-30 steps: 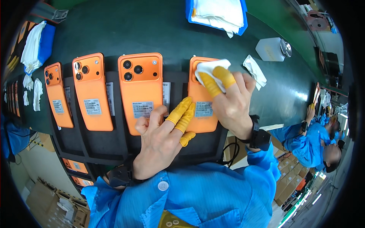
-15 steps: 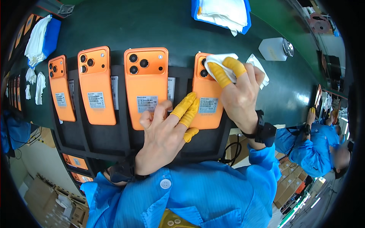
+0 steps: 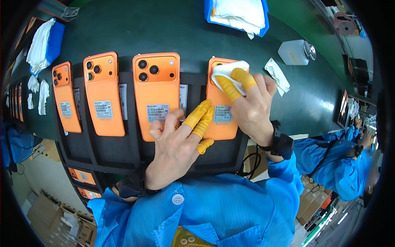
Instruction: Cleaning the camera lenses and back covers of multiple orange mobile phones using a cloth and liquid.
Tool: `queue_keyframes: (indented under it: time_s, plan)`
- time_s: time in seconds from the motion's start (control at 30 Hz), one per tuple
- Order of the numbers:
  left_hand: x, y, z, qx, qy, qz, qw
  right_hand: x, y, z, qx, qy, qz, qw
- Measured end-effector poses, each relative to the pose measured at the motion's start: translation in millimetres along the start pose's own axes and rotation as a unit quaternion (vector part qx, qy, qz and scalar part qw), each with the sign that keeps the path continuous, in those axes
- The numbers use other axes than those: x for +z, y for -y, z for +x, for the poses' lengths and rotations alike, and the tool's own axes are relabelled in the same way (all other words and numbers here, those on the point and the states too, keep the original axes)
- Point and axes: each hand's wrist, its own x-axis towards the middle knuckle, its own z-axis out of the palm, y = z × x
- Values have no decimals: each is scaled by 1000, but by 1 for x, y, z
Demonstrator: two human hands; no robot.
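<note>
My right hand [image 3: 252, 108] pinches a folded white cloth [image 3: 231, 69] under fingers in yellow finger cots. The cloth lies against the camera area of the rightmost orange phone [image 3: 220, 132], covering most of the lenses. That phone lies back side up, with a printed label on its lower half. My left hand [image 3: 173, 150], also with yellow finger cots, has its fingers stretched out; two fingertips touch the phone's left edge and the thumb is near its lower left corner. Just left of it lies another orange phone [image 3: 155, 92], partly covered by my curled left fingers.
Two more orange phones [image 3: 103, 88] lie further left in the black tray [image 3: 111, 152]. Blue bins [image 3: 266, 25] of white cloths stand at the back and far left. A white bottle [image 3: 293, 52] and a loose cloth [image 3: 277, 77] are at right. Another person [image 3: 339, 166] works there.
My right hand has slid the cloth leftward across the phone's camera area. My left hand stays at the phone's edge. The person at the right has shifted position.
</note>
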Motion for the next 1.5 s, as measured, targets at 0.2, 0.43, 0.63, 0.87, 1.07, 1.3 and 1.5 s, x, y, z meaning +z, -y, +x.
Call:
queue_keyframes:
  time_s: [0.2, 0.43, 0.63, 0.87, 1.07, 1.3, 1.5]
  plan:
    - [-2, -1, 2, 9, -1, 21, 1000, 1, -3, 8, 29, -25, -31, 999]
    - [3, -1, 0, 2, 4, 3, 1000, -3, 0, -7, 24, -16, -34, 999]
    - [-2, 1, 0, 11, 12, 52, 999, 1, 2, 2, 32, -7, -17, 999]
    - [-2, -1, 1, 9, 2, 27, 1000, -8, 13, -21, 51, 10, -47, 998]
    - [-3, -1, 1, 7, 9, 34, 999, -5, 14, -8, 53, 14, -1, 998]
    - [-2, -2, 2, 7, 6, 26, 1000, -7, 13, -17, 53, -9, -41, 998]
    - [-5, 0, 0, 2, 13, 31, 999, 2, 19, -16, 29, -12, 11, 999]
